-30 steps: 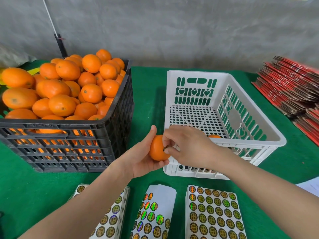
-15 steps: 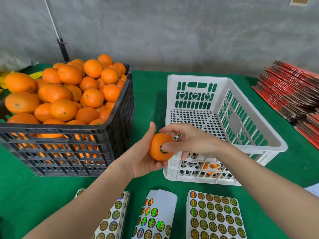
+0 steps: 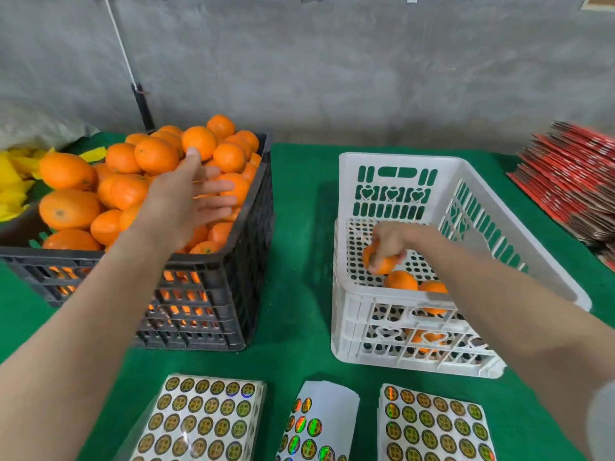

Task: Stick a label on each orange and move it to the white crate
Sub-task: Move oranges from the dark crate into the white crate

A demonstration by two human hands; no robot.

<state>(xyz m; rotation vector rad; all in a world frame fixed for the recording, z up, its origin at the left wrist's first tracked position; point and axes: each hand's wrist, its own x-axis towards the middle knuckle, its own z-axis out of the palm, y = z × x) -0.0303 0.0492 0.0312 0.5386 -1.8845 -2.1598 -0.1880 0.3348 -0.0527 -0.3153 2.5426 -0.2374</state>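
Orange [image 3: 382, 262] round, bright, glossy; label side not visible. It sits low inside white crate [image 3: 399, 207], centre-right of frame, gripped by right hand [image 3: 391, 242], fingers curled tight over its top. Two more oranges [image 3: 401, 281] lie in crate just below it, nr front wall. Black crate [image 3: 233, 294], left of frame, heaped w/ oranges. Left hand [image 3: 186, 201] over the heap, fingers spread wide, holding nothing. Sticker sheets [image 3: 432, 424] along bottom edge on green desk [image 3: 299, 294].

Even, soft indoor light, faint shadows; both hands motion-blurred, edges bowed by the wide-angle lens.
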